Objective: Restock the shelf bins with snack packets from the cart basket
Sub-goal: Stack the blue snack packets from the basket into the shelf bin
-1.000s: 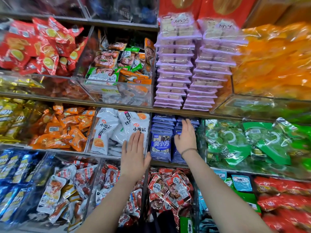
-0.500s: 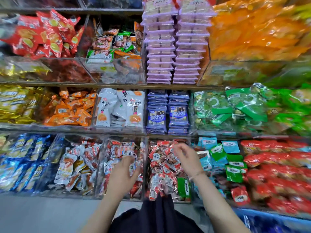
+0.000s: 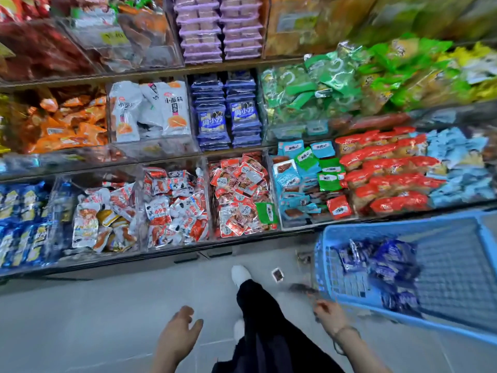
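Note:
A light blue cart basket [image 3: 454, 267] stands at the lower right with several dark blue snack packets [image 3: 390, 267] heaped inside. On the middle shelf, two stacks of the same dark blue packets fill a clear bin [image 3: 227, 118]. My left hand [image 3: 180, 332] hangs low over the floor, fingers loosely spread, holding nothing. My right hand [image 3: 329, 317] is low beside the basket's near left rim, fingers relaxed, and I see nothing in it.
Shelf bins hold white packets [image 3: 150, 111], orange packets [image 3: 64, 125], green packets [image 3: 309, 92] and red-and-white packets [image 3: 239, 195]. One small dark packet [image 3: 277, 274] lies on the grey floor in front of the shelf. My dark trouser leg and white shoe [image 3: 240, 274] are between my hands.
Both hands have come down from the shelf bins to floor level. The view has swung down and right, bringing the blue basket into sight.

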Demonstrator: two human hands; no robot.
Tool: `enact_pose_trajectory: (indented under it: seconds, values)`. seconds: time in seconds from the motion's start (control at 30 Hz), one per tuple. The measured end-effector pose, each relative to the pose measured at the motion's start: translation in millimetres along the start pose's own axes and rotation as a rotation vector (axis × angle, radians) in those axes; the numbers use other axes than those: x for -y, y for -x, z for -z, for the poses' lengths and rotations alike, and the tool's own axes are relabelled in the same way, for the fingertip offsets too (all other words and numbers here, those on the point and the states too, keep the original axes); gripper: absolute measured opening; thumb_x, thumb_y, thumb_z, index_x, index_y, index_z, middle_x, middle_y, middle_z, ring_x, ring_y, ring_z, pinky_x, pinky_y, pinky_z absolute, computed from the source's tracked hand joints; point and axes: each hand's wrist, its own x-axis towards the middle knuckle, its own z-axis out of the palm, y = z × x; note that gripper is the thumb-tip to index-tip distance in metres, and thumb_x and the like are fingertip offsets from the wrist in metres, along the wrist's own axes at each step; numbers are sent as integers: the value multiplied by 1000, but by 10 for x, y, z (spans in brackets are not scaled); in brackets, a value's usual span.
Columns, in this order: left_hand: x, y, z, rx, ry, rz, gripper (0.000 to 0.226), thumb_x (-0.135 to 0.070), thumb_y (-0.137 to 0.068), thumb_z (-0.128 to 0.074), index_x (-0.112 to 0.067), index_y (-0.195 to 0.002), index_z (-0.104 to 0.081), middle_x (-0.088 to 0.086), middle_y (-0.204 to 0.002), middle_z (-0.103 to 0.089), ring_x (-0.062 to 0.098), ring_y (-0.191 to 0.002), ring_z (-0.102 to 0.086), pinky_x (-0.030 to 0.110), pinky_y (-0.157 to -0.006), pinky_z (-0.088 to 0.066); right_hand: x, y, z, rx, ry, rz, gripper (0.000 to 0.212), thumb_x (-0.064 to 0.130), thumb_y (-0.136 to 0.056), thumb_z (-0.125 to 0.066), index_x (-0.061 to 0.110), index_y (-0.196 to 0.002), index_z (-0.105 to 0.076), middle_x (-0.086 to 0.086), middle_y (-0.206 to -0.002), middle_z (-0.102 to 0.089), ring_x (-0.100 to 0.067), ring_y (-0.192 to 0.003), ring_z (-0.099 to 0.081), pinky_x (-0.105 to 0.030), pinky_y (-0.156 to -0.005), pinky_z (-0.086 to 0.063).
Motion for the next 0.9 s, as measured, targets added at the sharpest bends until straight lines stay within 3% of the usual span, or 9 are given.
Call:
enact_pose_trajectory:
  seconds: [0.1,0.17,0.23,0.4,0.57,0.7,0.83,0.9]
  values:
    - [-38,146,-274,96,-18,-8,37,-36,-96,-49,-14,-125,-43,4,-116,-61,20,-108,-57,25,-85,-40,-508,133,46,-27,-104,-155,30,2,-91,-51,10,-63,-56,-9,-60,-53,-20,-56,-46,-23,-53,-36]
    - [-99,222,-426,120,-10,-14,36,-33,-97,-47,-12,-125,-43,1,-99,-63,18,-97,-56,26,-81,-40,-732,215,126,-50,-127,-205,40,-3,-89,-49,13,-54,-45,-6,-52,-44,-16,-49,-38,-24,-49,-30]
    - [-186,273,-562,130,11,1,34,-32,-96,-48,-11,-123,-44,0,-91,-62,21,-98,-58,27,-82,-41,-913,256,246,-80,-132,-235,42,-5,-88,-47,15,-52,-41,-6,-49,-42,-15,-48,-37,-27,-51,-27]
    - [-609,292,-873,154,-2,-57,30,-27,-94,-50,-9,-119,-47,2,-77,-61,24,-94,-61,26,-75,-40,-1138,281,777,-161,-178,-288,25,0,-92,-47,6,-68,-49,-8,-61,-45,-13,-46,-43,-13,-36,-31]
    - [-1399,244,-1293,128,-18,-182,29,-24,-94,-53,-9,-118,-54,7,-102,-66,25,-103,-61,26,-84,-42,-1263,108,1509,-236,-225,-198,16,5,-91,-49,3,-78,-60,-14,-72,-58,-20,-59,-53,-22,-54,-43]
    - [-2278,222,-1719,-11,37,-308,23,-21,-92,-55,-16,-114,-59,2,-106,-66,18,-88,-61,26,-78,-45,-1397,-205,2178,-284,-373,-142,19,-4,-92,-43,-9,-90,-61,-16,-70,-55,-4,-34,-49,-10,-34,-35]
    - [-3069,177,-2177,-116,46,-407,21,-20,-91,-57,-14,-111,-63,2,-108,-66,23,-99,-63,31,-81,-47,-1643,-644,2737,-197,-512,-236,20,-4,-94,-39,1,-78,-50,-12,-62,-47,-19,-38,-49,-17,-37,-38]
    - [-3329,97,-2406,-123,-61,-459,23,-25,-93,-54,-15,-112,-63,1,-111,-64,23,-105,-61,32,-86,-46,-1767,-919,2913,-141,-506,-304,24,-1,-94,-42,5,-72,-47,-12,-62,-44,-17,-35,-47,-17,-35,-39]
